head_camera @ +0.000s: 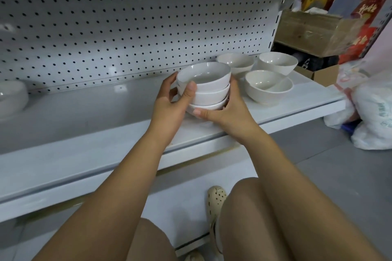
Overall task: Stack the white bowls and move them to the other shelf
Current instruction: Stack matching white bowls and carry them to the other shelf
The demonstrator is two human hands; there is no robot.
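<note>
Bare knee [254, 207] lowest; left hand [171, 104] and right hand [230, 110] clasp the bowl stack [210, 89]; right of it, the red carton [360, 17] has unreadable lettering.

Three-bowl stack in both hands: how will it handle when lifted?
Likely rigid and breakable: the stack of bowls looks glazed ceramic. Glossy sides may slip; left hand and right hand grip opposite sides. Nested bowls could shift if tilted.
</note>
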